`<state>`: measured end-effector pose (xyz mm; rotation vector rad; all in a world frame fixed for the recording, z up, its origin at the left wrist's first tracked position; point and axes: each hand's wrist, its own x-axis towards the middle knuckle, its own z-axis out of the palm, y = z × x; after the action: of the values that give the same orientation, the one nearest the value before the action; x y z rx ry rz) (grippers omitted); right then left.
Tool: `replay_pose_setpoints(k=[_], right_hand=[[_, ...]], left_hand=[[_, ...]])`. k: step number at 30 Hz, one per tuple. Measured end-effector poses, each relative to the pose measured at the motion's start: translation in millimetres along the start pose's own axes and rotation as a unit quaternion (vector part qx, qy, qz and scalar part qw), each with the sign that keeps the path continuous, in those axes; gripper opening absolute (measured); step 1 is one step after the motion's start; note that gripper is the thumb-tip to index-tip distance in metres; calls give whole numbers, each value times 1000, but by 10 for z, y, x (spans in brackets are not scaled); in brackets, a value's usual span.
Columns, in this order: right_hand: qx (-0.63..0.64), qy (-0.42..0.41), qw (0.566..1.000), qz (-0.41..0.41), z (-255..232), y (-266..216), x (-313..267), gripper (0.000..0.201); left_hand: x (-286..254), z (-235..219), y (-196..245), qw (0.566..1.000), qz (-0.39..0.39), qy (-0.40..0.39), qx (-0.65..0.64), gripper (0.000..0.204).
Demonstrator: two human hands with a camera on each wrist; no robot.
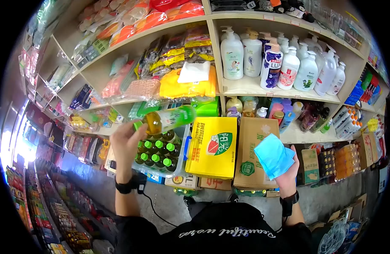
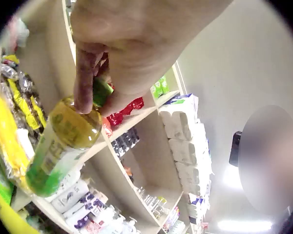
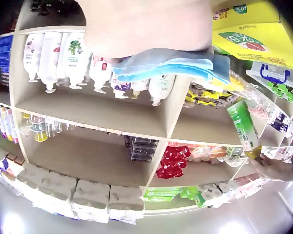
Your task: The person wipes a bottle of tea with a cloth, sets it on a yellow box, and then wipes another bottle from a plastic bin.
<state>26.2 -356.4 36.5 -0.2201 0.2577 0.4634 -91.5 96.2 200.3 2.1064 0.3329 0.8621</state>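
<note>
My left hand [image 1: 128, 144] pinches a bottle of yellow-brown drink [image 1: 161, 121] by its green cap. The bottle lies tilted almost sideways above a clear plastic bin [image 1: 183, 164], its green and white label pointing right. In the left wrist view, thumb and fingers close round the cap [image 2: 102, 91], and the bottle's base hangs down to the left. Several green-capped bottles [image 1: 160, 144] stand upright in the bin. A folded light-blue cloth [image 1: 274, 156] is in my right hand [image 1: 290, 174], held over a brown carton; in the right wrist view its layered edge [image 3: 166, 68] shows below the palm.
Right of the bin stand a yellow carton [image 1: 212, 146] and a brown carton [image 1: 250, 127]. Behind them rises a shelf [image 1: 262, 94] with pump bottles [image 1: 273, 63] and bagged goods [image 1: 186, 82]. More drink packs [image 1: 347, 161] sit low at the right. A cable [image 1: 154, 209] trails from the left wrist.
</note>
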Motion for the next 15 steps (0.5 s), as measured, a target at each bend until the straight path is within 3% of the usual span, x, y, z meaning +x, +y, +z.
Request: replay_pose_setpoints(k=[1, 4, 5, 6, 7, 8, 9, 15], right_hand=[[-5, 6, 1000, 10, 20, -1, 31, 55], [-3, -104, 993, 48, -216, -50, 258, 53], [-14, -73, 996, 44, -168, -31, 285, 53], [-24, -41, 998, 39, -87, 8, 315, 54], [-33, -9, 999, 31, -38, 24, 352, 54], [-33, -14, 999, 31, -44, 11, 397, 54], [-32, -18, 999, 30, -64, -11, 453, 53], [-28, -36, 999, 30, -115, -89, 719, 51]], left_hand=[[-139, 79, 32, 999, -15, 14, -45, 20], [-514, 494, -244, 991, -65, -18, -115, 22], [-645, 688, -292, 984, -95, -29, -146, 23], [-743, 805, -493, 994, -49, -70, -64, 25], [-842, 938, -450, 991, -57, -95, -69, 26], [-929, 1012, -444, 989, -89, -78, -89, 27], [-999, 1055, -454, 985, -120, -61, -109, 28], [-1307, 862, -909, 970, -192, -149, -32, 35]])
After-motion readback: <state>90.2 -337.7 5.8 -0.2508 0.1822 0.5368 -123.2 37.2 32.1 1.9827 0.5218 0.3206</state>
